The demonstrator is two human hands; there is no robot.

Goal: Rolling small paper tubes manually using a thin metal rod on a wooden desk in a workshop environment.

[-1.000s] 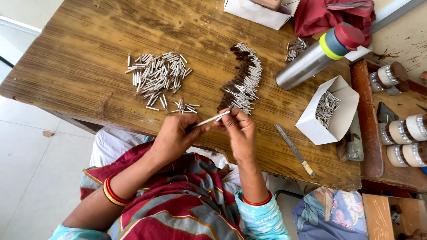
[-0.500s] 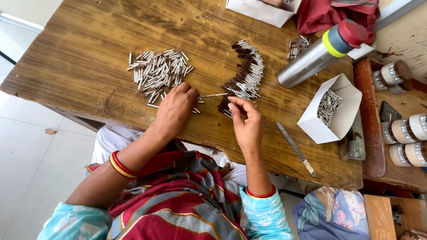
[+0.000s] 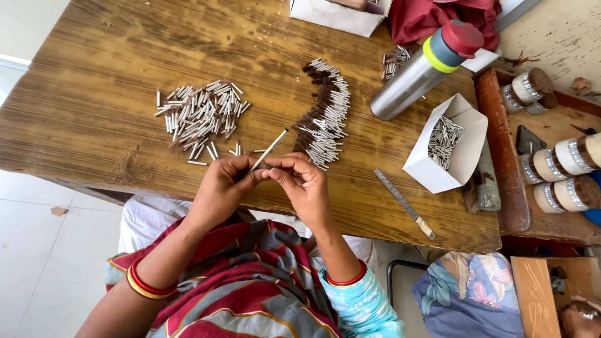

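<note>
My left hand [image 3: 222, 188] and my right hand [image 3: 303, 184] meet fingertip to fingertip over the near edge of the wooden table [image 3: 94, 112]. Between them they pinch a thin pale stick [image 3: 269, 150] that slants up and to the right. A small white tube seems to sit at its lower end, hidden by my fingers. Just beyond my left hand lies a loose heap of short white tubes [image 3: 197, 116]. Beyond my right hand runs a curved row of tubes with brown ends [image 3: 325, 112].
A white paper tray [image 3: 466, 150] holding more tubes stands at the right, next to a steel bottle [image 3: 426, 69] lying tilted. A thin metal file [image 3: 404, 203] lies near the table's front edge. Several tape rolls [image 3: 563, 169] sit on a shelf at far right.
My left hand reached out to the white tube heap, then came back. Both hands have closed together on the thin stick again near the table edge.
</note>
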